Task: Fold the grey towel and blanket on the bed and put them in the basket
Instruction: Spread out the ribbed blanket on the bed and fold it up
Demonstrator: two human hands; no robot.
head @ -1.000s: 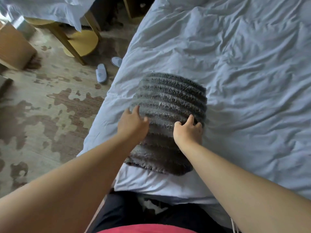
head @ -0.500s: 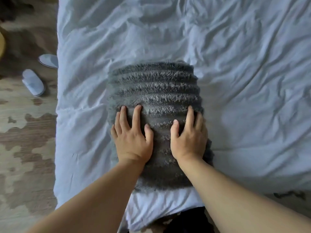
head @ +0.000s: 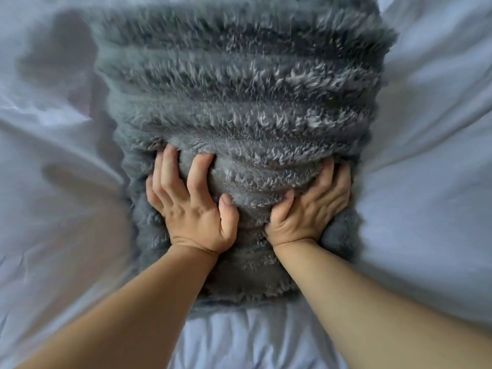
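Grey plush, ribbed in thick shaggy bands that run left to right, fills most of the view. The grey blanket (head: 239,89) lies folded into a fat, roughly square bundle on the bed sheet (head: 431,115). Its far edge runs out of the top of the view, and its near edge lies between the two arms, with a strip of sheet nearer still. The pale sheet is rumpled and creased on the left and right of the bundle.

Both hands are on the near half of the blanket, side by side and apart. The left hand (head: 191,209) has its fingers (head: 169,169) splayed and bent, the tips sunk into the pile. Its thumb (head: 228,214) lies against the near side of a hump of fabric. The right hand (head: 310,206) curls round the right of the same hump, its fingers buried in the pile near the bundle's right edge and its thumb pushed into the plush towards the left hand. Between the two the fabric bulges up in a rounded fold, clutched from both sides.

The left forearm (head: 127,304) and right forearm (head: 367,302), both bare, come in from the near corners. A dark blurred patch lies on the sheet at the far left; what it is cannot be told. The pile along the far edge is smeared by blur.
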